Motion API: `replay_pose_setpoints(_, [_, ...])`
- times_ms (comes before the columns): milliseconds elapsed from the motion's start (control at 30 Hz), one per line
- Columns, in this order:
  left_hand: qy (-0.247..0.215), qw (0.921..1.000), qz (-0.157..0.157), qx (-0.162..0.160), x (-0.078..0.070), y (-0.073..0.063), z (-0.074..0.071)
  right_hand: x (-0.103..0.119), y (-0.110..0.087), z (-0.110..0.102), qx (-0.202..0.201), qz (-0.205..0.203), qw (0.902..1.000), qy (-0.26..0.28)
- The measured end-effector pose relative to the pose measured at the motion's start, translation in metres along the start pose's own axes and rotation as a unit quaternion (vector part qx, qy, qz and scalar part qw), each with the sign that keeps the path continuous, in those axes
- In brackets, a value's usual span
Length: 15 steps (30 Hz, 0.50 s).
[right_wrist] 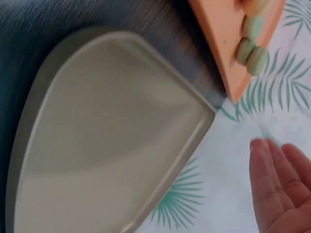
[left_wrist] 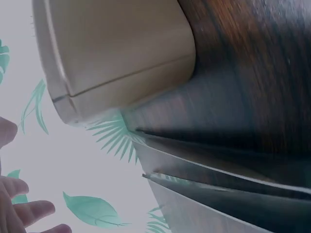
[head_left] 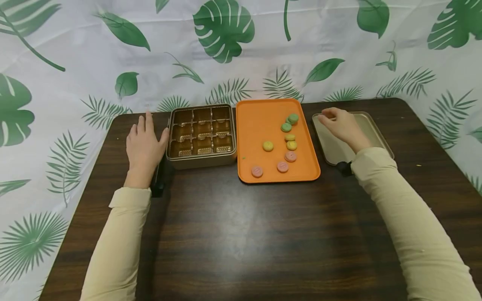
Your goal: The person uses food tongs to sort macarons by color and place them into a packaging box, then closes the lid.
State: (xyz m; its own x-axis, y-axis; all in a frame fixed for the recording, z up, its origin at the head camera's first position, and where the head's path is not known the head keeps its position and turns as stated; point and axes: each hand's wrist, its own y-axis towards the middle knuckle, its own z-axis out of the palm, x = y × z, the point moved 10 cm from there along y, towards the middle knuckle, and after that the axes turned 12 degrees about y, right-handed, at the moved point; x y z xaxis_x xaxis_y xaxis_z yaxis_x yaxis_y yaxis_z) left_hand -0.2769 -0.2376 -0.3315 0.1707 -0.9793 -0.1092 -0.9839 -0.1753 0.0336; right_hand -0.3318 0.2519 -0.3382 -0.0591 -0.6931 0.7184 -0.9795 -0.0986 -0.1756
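Observation:
My left hand (head_left: 144, 146) hovers with fingers spread at the left side of a bronze tin (head_left: 203, 161), which holds a brown divided insert (head_left: 202, 128) with several compartments. Two long flat metallic strips (left_wrist: 218, 171) lie beside the tin in the left wrist view; their kind is unclear. On the right, my right hand (head_left: 342, 127) is over a shallow gold tin lid (head_left: 367, 125), its fingers loosely bent and holding nothing. Between them, an orange tray (head_left: 260, 121) carries macarons: pink (head_left: 283, 167), yellow (head_left: 268, 146) and green (head_left: 286, 126).
A dark wooden table (head_left: 241, 234) lies under everything. Behind it hangs a white cloth (head_left: 271, 54) with green leaf prints. The tin stands close against the orange tray's left edge. Small crumbs dot the tray and the table.

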Motion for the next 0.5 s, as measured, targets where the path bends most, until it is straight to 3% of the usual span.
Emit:
replay_pose_setpoints(300, [-0.122,0.9915,-0.045,-0.001,0.017,-0.008,0.003,-0.010,0.004,0.019,0.033,0.016,0.9907,0.131])
replay_pose_setpoints(500, [-0.142,0.9880,-0.060,0.011,0.030,-0.016,0.011,-0.018,0.005,0.030,0.047,0.026,0.9817,0.183])
